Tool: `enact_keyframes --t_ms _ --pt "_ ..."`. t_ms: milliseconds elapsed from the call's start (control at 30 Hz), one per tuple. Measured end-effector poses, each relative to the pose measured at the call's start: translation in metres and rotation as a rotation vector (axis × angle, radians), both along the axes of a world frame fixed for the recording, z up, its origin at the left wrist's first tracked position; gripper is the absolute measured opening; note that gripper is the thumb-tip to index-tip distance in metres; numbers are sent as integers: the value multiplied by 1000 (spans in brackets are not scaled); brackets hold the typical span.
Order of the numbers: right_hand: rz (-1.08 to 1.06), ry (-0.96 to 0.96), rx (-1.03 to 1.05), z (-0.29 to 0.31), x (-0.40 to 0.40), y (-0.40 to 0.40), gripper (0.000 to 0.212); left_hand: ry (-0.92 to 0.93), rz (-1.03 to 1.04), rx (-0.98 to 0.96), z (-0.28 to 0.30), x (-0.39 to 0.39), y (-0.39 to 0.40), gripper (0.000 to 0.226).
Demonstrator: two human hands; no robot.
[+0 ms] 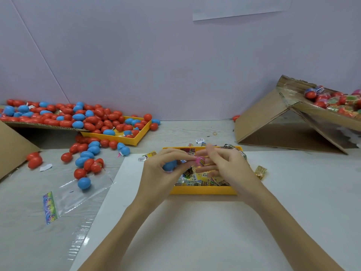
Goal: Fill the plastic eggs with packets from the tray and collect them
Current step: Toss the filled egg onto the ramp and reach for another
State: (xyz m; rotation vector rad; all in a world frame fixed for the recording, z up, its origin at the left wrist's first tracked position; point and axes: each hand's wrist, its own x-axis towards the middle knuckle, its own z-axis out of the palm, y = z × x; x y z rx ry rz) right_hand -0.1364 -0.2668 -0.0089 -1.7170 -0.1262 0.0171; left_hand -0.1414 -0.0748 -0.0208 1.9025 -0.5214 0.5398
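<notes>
Plainly the main risk is the small pink packet (199,160) slipping free: the left hand (162,169) curls round a blue egg (170,165) while its fingertips pinch the packet over the yellow tray (203,190), and smooth film gives little purchase. The right hand (224,165) hovers beside it with fingers loosely spread; it is blurred, so I cannot tell whether it touches the packet. A crumpled packet could also keep the hard, glossy shell from snapping shut. Round eggs roll easily, and the loose red and blue eggs (86,153) on the bench (175,231) already lie scattered. Filled eggs sit in the tilted cardboard box (273,118) at right.
</notes>
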Motion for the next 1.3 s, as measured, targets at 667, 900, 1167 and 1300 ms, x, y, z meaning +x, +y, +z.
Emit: enact_keyframes --t_ms 667,900,1167,1300 --pt "-149 -64 169 -1 0 -1 21 436 -160 -315 12 -8 -6 21" --pt "-180 -108 141 -2 -2 2 17 479 -210 -337 12 -11 -7 37" --pt "-189 -187 112 2 -7 7 9 442 -148 -313 7 -11 -10 46" --pt "-174 -212 79 1 -7 7 6 444 -151 -311 6 -10 -10 46"
